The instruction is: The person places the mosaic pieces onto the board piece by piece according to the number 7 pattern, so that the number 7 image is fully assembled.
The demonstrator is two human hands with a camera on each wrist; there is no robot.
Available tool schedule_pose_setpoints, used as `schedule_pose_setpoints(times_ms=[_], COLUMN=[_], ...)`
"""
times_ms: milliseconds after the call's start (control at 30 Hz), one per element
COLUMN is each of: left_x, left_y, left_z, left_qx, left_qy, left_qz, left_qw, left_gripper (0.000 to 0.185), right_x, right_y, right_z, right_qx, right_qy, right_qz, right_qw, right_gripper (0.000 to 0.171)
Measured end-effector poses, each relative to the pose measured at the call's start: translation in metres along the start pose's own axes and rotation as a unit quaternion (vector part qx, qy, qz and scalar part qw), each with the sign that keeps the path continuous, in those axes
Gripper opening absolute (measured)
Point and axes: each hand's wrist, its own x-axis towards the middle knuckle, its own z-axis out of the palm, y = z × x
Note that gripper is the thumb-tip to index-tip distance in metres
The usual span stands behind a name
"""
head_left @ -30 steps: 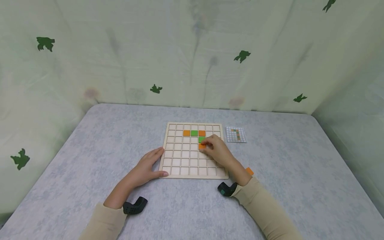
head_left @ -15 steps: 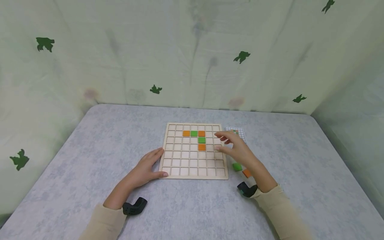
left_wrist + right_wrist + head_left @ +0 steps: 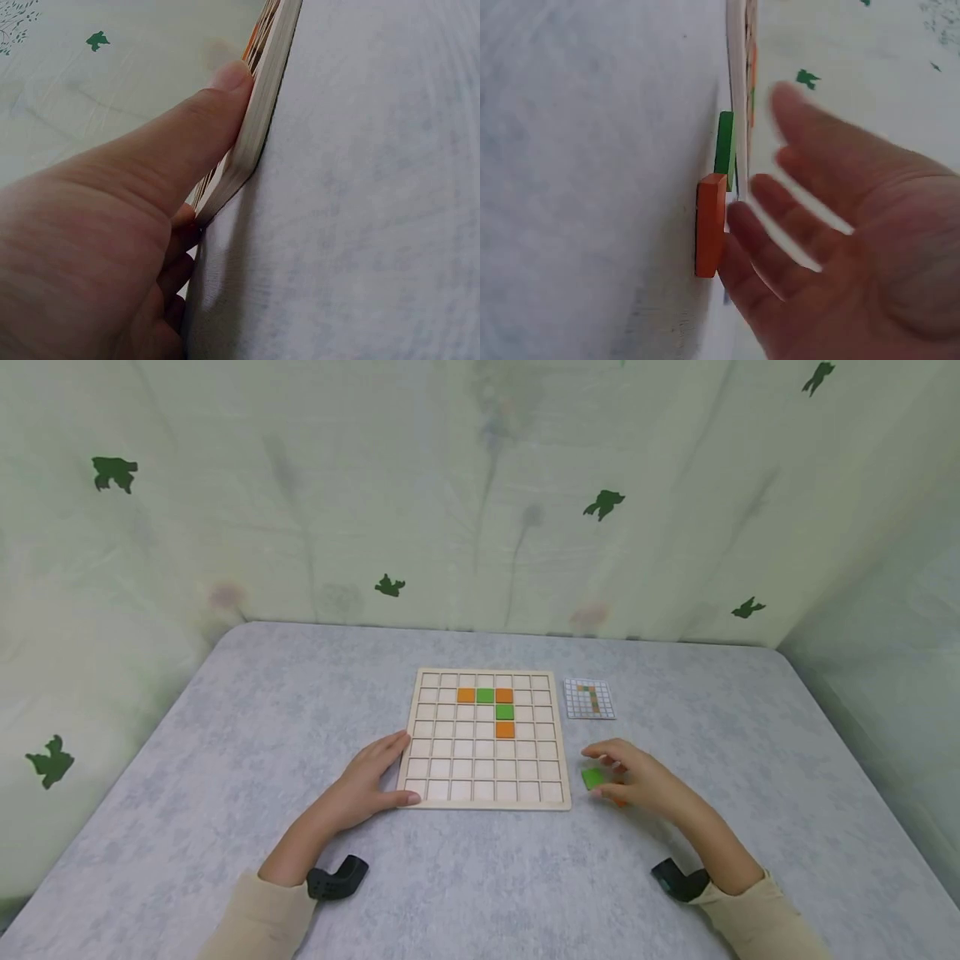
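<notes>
1. A green tile [image 3: 592,777] lies flat on the tabletop [image 3: 225,710], just right of the board [image 3: 484,741] and near its front corner.
2. An orange tile [image 3: 710,223] lies just beside the green one, partly hidden under the right hand in the head view.
3. The right hand [image 3: 637,777] hovers over both tiles with its fingers spread and loose. It grips nothing yet.
4. The left hand [image 3: 367,781] lies open against the board's left front corner, thumb flat along the front edge.
5. On the board sit three orange tiles and two green ones.
6. A small pattern card [image 3: 589,698] lies well behind the right hand.
7. The two loose tiles sit so close that the fingers could nudge the orange one away or pick the wrong colour.
8. If the left hand lets go, a bump could slide the board and shake the tiles out of their squares.
</notes>
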Motion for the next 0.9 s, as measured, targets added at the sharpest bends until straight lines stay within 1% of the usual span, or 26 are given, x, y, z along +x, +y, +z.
schedule_pose_setpoints(times_ms=[100,233,433,533,667,767,900], left_x=[0.000,0.000,0.000,0.000,0.000,0.000,0.000], left_y=[0.000,0.001,0.002,0.002,0.002,0.001,0.000], left_z=[0.000,0.000,0.000,0.000,0.000,0.000,0.000], left_qx=[-0.001,-0.001,0.006,0.006,0.005,0.004,0.006], left_qy=[-0.001,0.000,0.001,0.001,0.001,0.000,0.000], left_qz=[0.000,-0.001,-0.001,0.001,0.003,0.004,0.003], left_qw=[1.0000,1.0000,1.0000,1.0000,1.0000,1.0000,1.0000], left_gripper=[0.093,0.093,0.092,0.092,0.092,0.092,0.093], right_x=[-0.004,-0.005,0.000,0.004,0.011,0.021,0.038], right_y=[0.007,0.010,0.007,0.002,-0.011,-0.024,-0.037], right_z=[0.004,0.008,0.008,0.005,0.002,0.003,0.010], right_qx=[0.001,0.000,-0.008,-0.014,-0.025,-0.027,-0.018], right_qy=[-0.011,-0.003,0.005,0.011,0.020,0.024,0.034], right_qz=[0.020,0.034,0.047,0.036,0.003,-0.019,-0.047], right_qw=[1.000,0.999,0.999,0.999,0.999,0.999,0.998], right_gripper=[0.043,0.033,0.027,0.028,0.030,0.031,0.031])
